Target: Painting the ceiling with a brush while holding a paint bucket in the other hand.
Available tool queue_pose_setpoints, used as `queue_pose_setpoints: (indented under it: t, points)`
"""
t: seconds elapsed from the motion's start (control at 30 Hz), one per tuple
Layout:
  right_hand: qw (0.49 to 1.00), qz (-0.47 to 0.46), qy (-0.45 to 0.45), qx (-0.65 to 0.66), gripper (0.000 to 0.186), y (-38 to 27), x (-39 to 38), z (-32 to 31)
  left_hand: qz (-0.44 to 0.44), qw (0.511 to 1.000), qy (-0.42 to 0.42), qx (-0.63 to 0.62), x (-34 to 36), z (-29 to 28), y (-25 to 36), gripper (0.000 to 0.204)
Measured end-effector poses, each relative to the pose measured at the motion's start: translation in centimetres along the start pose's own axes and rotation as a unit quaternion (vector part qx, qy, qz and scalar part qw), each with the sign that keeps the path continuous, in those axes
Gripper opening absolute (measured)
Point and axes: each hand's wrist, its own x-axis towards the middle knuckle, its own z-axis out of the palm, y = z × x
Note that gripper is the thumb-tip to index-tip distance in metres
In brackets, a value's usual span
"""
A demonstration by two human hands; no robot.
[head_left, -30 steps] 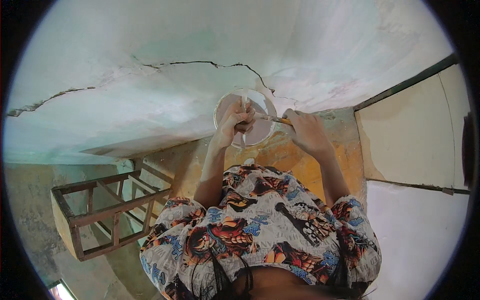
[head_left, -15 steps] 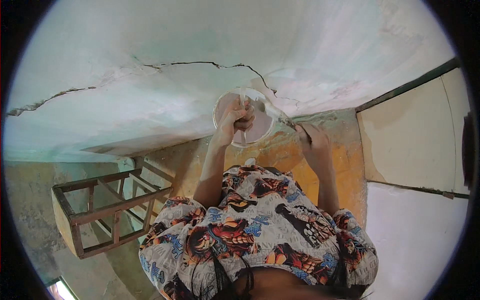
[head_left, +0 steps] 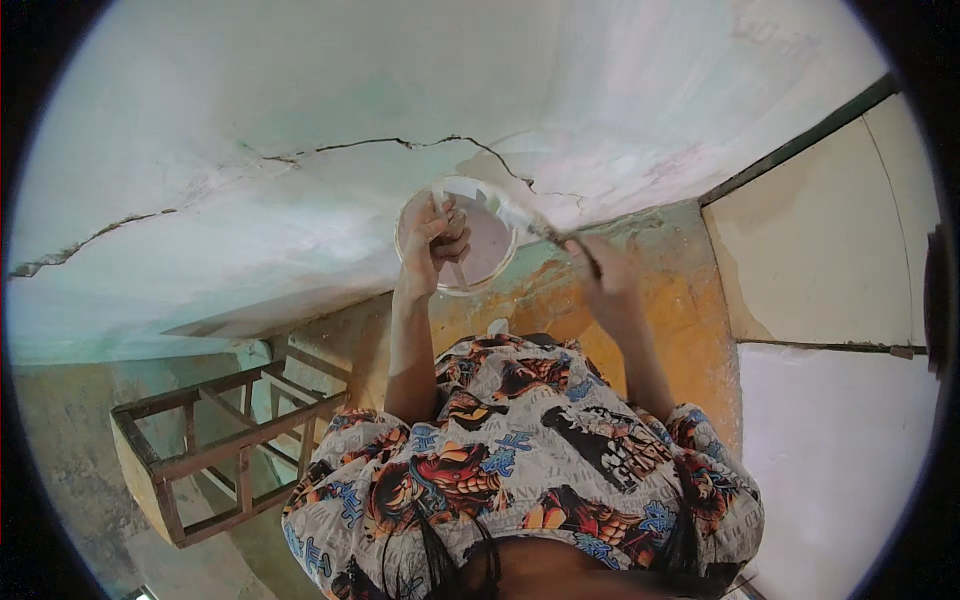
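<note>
My left hand [head_left: 434, 236] is closed on the pale handle strip of a round white bucket [head_left: 482, 256], which has pale material inside and sits just below a long dark crack [head_left: 400, 142] in the pale wall. My right hand [head_left: 606, 276], blurred, grips a slim tool [head_left: 556, 236], apparently a brush or scraper, by its handle. The tool's pale, smeared head is at the bucket's upper right, against the wall; whether it touches the wall I cannot tell.
A wooden open frame [head_left: 240, 460] stands at the lower left beside mottled green-grey surfaces. Behind my arms is a worn orange surface [head_left: 672, 305]. A cream panel [head_left: 810, 240] and a white one [head_left: 835, 430] are at the right, divided by a dark strip.
My right hand and tool have swung away from my left hand toward the wall at the bucket's upper right. My left hand and the bucket now appear further left, as the view has shifted.
</note>
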Motion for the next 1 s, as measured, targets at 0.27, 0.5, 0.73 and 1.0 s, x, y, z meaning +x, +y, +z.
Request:
queue_pose_setpoints:
  t: [0.27, 0.5, 0.73, 1.0]
  points:
    - [0.999, -0.031, 0.004, -0.033, 0.019, 6.2, -3.7, 4.7, 0.002, 1.000, -0.023, 0.019, -0.2, 0.5, -0.5, 0.041]
    - [1.000, -0.004, -0.017, -0.021, 0.018, 6.0, -4.2, 4.2, -0.015, 1.000, 0.008, 0.011, 0.4, -0.4, -0.9, 0.040]
    - [0.999, 0.031, 0.012, 0.039, 0.020, 6.2, -3.9, 4.7, -0.010, 1.000, -0.005, -0.011, 1.2, 0.1, -0.9, 0.033]
    - [0.999, -0.002, 0.044, 0.019, 0.019, 6.7, -4.4, 4.9, 0.004, 1.000, -0.024, -0.002, 1.6, 0.5, -0.7, 0.031]
